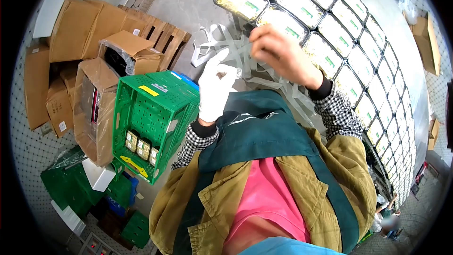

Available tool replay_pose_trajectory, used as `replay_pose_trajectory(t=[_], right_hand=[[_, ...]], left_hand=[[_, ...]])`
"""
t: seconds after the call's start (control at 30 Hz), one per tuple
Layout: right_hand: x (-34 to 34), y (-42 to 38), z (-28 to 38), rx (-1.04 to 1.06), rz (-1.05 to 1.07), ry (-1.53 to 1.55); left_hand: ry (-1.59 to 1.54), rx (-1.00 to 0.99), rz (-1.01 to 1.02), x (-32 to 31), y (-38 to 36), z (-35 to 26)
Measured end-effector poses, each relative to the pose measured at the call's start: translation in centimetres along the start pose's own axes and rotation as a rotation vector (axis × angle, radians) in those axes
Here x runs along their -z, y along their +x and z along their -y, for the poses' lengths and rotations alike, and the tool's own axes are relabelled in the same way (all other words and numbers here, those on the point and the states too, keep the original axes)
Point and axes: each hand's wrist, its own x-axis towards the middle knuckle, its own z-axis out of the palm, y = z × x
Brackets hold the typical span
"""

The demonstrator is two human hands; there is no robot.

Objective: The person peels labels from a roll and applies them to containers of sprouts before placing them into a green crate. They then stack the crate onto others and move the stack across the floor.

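Observation:
My left hand [216, 89] wears a white glove. One finger points up while thumb and another finger meet in a ring; anything pinched there is too small to name. Bare and slightly blurred, my right hand [282, 52] is raised beside the trays, its fingers curled together. What it may hold cannot be made out; a small dark thing [248, 29] shows by its fingertips. Behind and between the hands lies a tangle of white strips [225, 42]. Black trays with clear-topped, green-labelled packs of pale yellow food [242, 3] stand in rows at the right.
A green crate [158, 85] with several small packs [143, 148] inside is at my left. Cardboard boxes [78, 30] and a wooden pallet [163, 35] are beyond it. More green crates [135, 229] sit lower left. Another person [384, 219] is at the far lower right.

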Motion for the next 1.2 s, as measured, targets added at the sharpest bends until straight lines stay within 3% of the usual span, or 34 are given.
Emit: replay_pose_trajectory(t=[0.07, 0.17, 0.27, 0.37, 0.47, 0.57, 0.77, 0.8, 0.9, 0.97, 1.0, 1.03, 1.1, 1.13, 1.2], right_hand=[[-1.0, 0.1, 1.3, 0.153, 0.102, -0.283], [-2.2, 0.2, 1.3, 0.264, 0.166, -0.432], [-2.2, 0.6, 1.5, 0.317, 0.183, -0.436], [-2.9, 0.3, 1.1, 0.309, 0.216, -0.467], [-3.5, 0.0, 0.6, 0.116, 0.212, -0.191], [-3.9, -0.2, 0.0, -0.093, 0.241, 0.381], [-4.4, -0.8, 0.1, -0.403, 0.399, 0.819], [-4.4, -0.6, 0.6, -0.439, 0.411, 0.863], [-4.9, -0.4, 0.5, -0.517, 0.369, 0.940], [-4.8, 0.1, 0.6, -0.628, 0.291, 0.963], [-4.6, 0.3, -0.1, -0.608, 0.210, 0.846], [-5.1, 0.5, -0.5, -0.433, -0.011, 0.629], [-5.0, 0.1, 0.5, -0.549, 0.066, 0.456], [-5.3, 0.4, 1.6, -0.419, -0.004, 0.258], [-5.9, 0.7, 3.2, -0.365, -0.039, 0.084]], left_hand=[[-0.143, 0.170, -0.007, 0.3, 0.2, 0.1], [-0.265, 0.150, 0.006, 0.4, 0.4, 0.8], [-0.340, 0.295, 0.037, 0.8, 0.4, -0.3], [-0.317, 0.233, 0.058, 1.0, 0.4, 0.7], [0.047, 0.079, 0.133, 1.7, 0.2, 0.1], [-0.014, 0.080, 0.224, 2.5, -0.2, -0.2], [0.163, -0.099, 0.431, 4.7, -0.7, -1.4], [0.098, -0.059, 0.467, 5.0, -0.7, -1.3], [-0.049, 0.021, 0.388, 5.5, -0.8, -0.9], [0.014, -0.017, 0.247, 5.3, -0.7, -0.5], [0.029, -0.058, 0.173, 5.0, -0.8, -0.7], [0.044, -0.094, 0.096, 4.7, -0.8, -0.8], [0.138, -0.132, 0.012, 4.4, -0.8, -0.5], [0.181, -0.154, -0.008, 4.4, -0.9, -0.6], [0.243, -0.184, -0.045, 3.7, -0.9, -1.1]])
